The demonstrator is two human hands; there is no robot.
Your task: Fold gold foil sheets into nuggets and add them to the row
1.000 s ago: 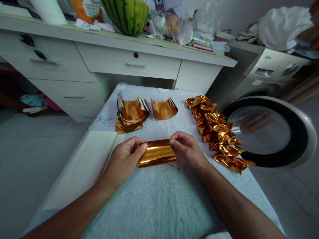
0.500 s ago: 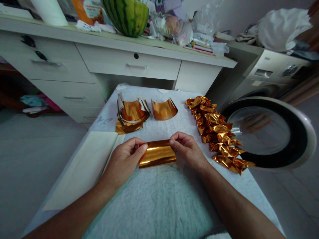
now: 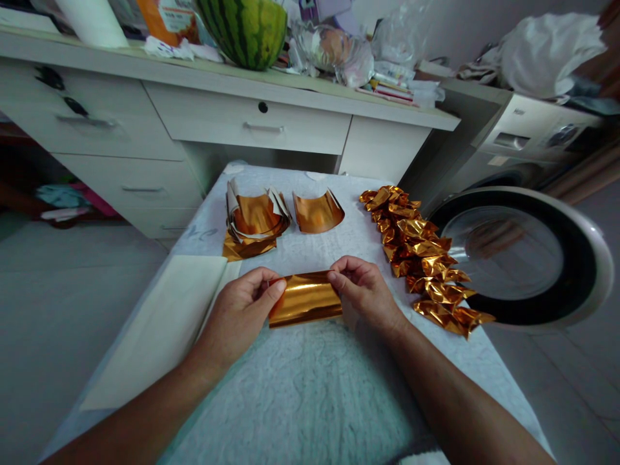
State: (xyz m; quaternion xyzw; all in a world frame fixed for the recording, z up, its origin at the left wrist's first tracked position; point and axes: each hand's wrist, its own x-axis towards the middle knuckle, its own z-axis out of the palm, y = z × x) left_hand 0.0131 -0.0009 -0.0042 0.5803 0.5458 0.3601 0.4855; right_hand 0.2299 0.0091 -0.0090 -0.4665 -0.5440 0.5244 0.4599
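Note:
Between my two hands a shiny gold foil paper sheet [image 3: 306,299] is stretched, curved along its width, just over the table. My left hand [image 3: 245,309] pinches its upper left corner between thumb and fingers. At the upper right corner my right hand [image 3: 365,292] does the same, thumb on top. Beyond them lie a stack of curled gold foil sheets [image 3: 256,216] with pale backs and a single curled sheet [image 3: 318,212]. To the right runs a row of folded gold foil pieces [image 3: 421,248], several of them overlapping.
A cloth-covered table [image 3: 300,394] carries all of this, with a pale flat sheet [image 3: 155,329] along its left side. The open round washing machine door [image 3: 576,258] stands close to the right edge. Behind is a white drawer counter [image 3: 310,129] bearing a watermelon [image 3: 245,32] and plastic bags.
The foil sheet's surface has flexed slightly and its reflections have shifted. Both hands keep their pinch, almost unmoved. The whole view has drifted very slightly.

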